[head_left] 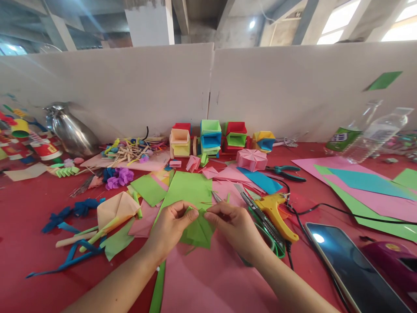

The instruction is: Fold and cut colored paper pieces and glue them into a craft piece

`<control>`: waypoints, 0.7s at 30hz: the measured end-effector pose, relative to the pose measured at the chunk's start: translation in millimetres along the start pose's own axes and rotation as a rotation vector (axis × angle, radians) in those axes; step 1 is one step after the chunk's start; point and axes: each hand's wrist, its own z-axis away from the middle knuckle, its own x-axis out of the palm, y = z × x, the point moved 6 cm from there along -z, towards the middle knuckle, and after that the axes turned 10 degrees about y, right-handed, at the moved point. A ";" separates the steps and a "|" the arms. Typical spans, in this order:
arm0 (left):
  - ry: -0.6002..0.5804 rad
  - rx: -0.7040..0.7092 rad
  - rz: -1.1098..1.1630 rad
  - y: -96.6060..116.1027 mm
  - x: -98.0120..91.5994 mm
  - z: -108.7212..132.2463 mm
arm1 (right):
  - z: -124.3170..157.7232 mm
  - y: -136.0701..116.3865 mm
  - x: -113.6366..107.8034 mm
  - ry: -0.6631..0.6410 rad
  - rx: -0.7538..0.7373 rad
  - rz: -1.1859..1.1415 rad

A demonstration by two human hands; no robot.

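Between my hands is a creased piece of green paper [201, 232], held up over the pink and green sheets. My left hand [176, 219] pinches its upper left edge between thumb and forefinger. At its upper right edge, my right hand [233, 221] pinches in the same way. Under the hands lie a large pink sheet [208, 278] and, farther back, a bright green sheet [190, 184]. Close to my right hand rest a box cutter [260, 213] and a yellow glue gun [276, 213]; green-handled scissors [269, 239] are partly hidden beneath them.
Folded paper boxes [210, 137] stand stacked at the back, with a pink folded box [251, 161] before them. Pliers [288, 173], a black cable [325, 206] and a phone [355, 269] lie right. Plastic bottles [378, 132] and a metal jug [70, 130] stand near the partition.
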 end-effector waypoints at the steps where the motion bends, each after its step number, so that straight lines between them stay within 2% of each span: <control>1: -0.004 -0.009 0.001 -1.0 0.3 0.3 | 0.4 -0.8 0.3 0.000 0.001 -0.010; 10: 0.018 -0.025 -0.036 -1.8 0.2 2.9 | 1.9 6.0 5.2 0.063 0.098 -0.210; 21: 0.043 -0.085 -0.010 -2.5 -1.7 3.1 | 1.7 4.1 2.4 0.052 0.093 -0.215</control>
